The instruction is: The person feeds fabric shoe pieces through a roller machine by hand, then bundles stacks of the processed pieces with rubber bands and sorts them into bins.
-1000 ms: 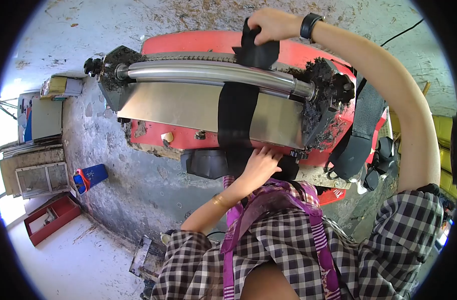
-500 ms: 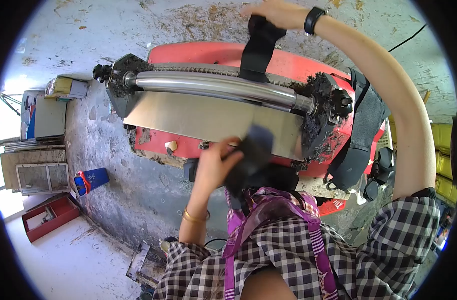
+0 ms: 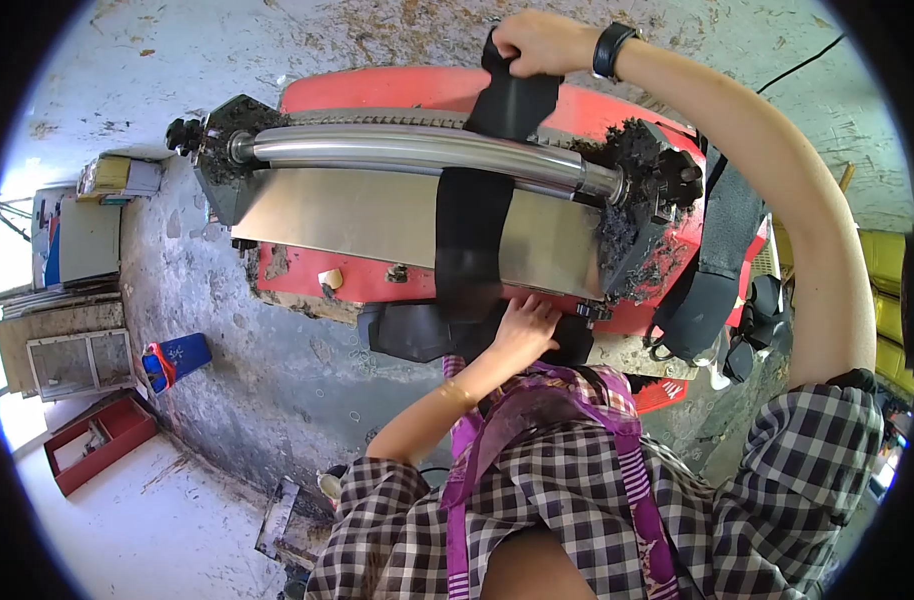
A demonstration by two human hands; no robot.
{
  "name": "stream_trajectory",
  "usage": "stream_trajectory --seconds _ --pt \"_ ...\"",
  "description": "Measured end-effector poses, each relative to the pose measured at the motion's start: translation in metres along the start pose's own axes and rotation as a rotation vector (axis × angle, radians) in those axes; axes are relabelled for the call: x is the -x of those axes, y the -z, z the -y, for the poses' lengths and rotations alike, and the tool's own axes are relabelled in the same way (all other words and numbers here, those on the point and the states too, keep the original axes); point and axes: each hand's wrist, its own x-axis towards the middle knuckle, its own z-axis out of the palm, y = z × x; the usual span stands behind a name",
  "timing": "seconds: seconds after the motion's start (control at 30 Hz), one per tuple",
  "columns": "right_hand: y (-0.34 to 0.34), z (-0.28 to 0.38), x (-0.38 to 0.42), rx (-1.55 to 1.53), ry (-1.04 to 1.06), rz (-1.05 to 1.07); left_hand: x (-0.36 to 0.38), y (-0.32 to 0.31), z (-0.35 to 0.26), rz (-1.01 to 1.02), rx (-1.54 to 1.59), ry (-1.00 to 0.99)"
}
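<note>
My right hand (image 3: pixel 542 45) is closed on a black sheet strip (image 3: pixel 517 105) behind the steel roller (image 3: pixel 427 150) of a red machine (image 3: pixel 377 90). On the metal feed plate (image 3: pixel 347 215) in front lies another black strip (image 3: pixel 472 225), its far end at the roller and its near end hanging over the front edge. Beside that near end, my left hand (image 3: pixel 527 332) rests with fingers stretched out over black pieces (image 3: pixel 417 330) at the machine's front. Whether those fingers grip a piece cannot be made out.
Black scraps (image 3: pixel 627 215) cover the roller's right end, near a dark knob (image 3: pixel 680 178). More black strips (image 3: pixel 722 240) hang over the machine's right side. A blue bin (image 3: pixel 180 358) and a red tray (image 3: pixel 102 440) are at the left.
My left hand has let go of a black strip, which now lies on the feed plate, and moved right to the black pieces. My right hand has shifted slightly down, still holding its strip.
</note>
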Motion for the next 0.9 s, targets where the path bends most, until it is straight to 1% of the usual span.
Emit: stream_trajectory --seconds 0.07,0.13,0.17,0.2,0.23,0.27,0.3,0.33,0.4,0.43,0.47,0.53,0.6,0.63,0.67,0.7,0.77,0.8,0.83,0.87,0.9 --pt "0.016 -0.007 -0.004 0.056 -0.077 -0.004 -0.01 -0.021 0.016 0.054 -0.042 -0.099" --pt "0.033 -0.01 -0.008 0.072 -0.167 0.027 -0.009 -0.022 0.024 -0.027 0.005 -0.171" --pt "0.039 -0.013 -0.011 0.097 -0.189 -0.01 -0.006 -0.016 0.025 -0.079 0.017 -0.193" --pt "0.043 -0.018 -0.016 0.105 -0.165 -0.041 -0.004 -0.008 0.026 -0.131 0.025 -0.216" --pt "0.046 -0.028 -0.021 0.11 -0.143 -0.074 -0.004 0.019 0.02 -0.243 -0.006 -0.277" --pt "0.048 -0.04 -0.025 0.116 -0.124 -0.105 0.003 0.04 0.017 -0.237 0.1 -0.243" --pt "0.042 -0.058 -0.03 0.081 -0.026 -0.183 0.014 0.058 0.014 -0.23 0.21 -0.206" --pt "0.045 -0.055 -0.03 0.094 -0.058 -0.101 0.022 0.081 0.011 -0.22 0.322 -0.167" --pt "0.048 -0.042 -0.024 0.11 -0.121 0.068 0.028 0.136 0.006 -0.274 0.579 0.195" --pt "0.039 -0.037 -0.016 -0.065 -0.03 -0.006 0.028 0.152 0.011 -0.318 0.546 0.34" --pt "0.022 -0.036 -0.018 -0.083 0.121 -0.019 0.024 0.162 0.019 -0.362 0.51 0.481" --pt "0.014 -0.006 -0.011 -0.081 0.18 0.318 0.002 0.169 0.038 -0.408 0.474 0.622" --pt "0.002 0.02 -0.002 -0.254 0.23 0.51 -0.018 0.176 0.039 -0.462 0.353 0.609" --pt "-0.004 0.03 -0.001 -0.252 0.17 0.564 -0.024 0.178 0.037 -0.488 0.293 0.598" --pt "-0.014 0.037 0.001 -0.258 0.11 0.621 -0.022 0.178 0.034 -0.656 0.197 0.482" --pt "-0.025 0.036 0.003 -0.346 0.07 0.564 -0.019 0.178 0.032 -0.822 0.097 0.361" --pt "-0.029 0.034 -0.001 -0.263 -0.008 0.48 -0.003 0.173 0.02 -0.893 0.092 0.217" --pt "-0.032 0.034 -0.003 -0.223 -0.048 0.437 0.01 0.158 0.01 -0.66 0.36 0.229" --pt "-0.018 0.037 -0.002 -0.215 -0.087 0.394 0.014 0.137 0.001 -0.374 0.538 0.209" --pt "-0.015 0.03 -0.001 -0.228 -0.054 0.253 0.014 0.101 0.0 -0.166 0.813 0.176" --pt "-0.014 0.019 -0.003 -0.142 0.0 0.178 0.007 0.07 0.002 -0.049 0.476 0.029"
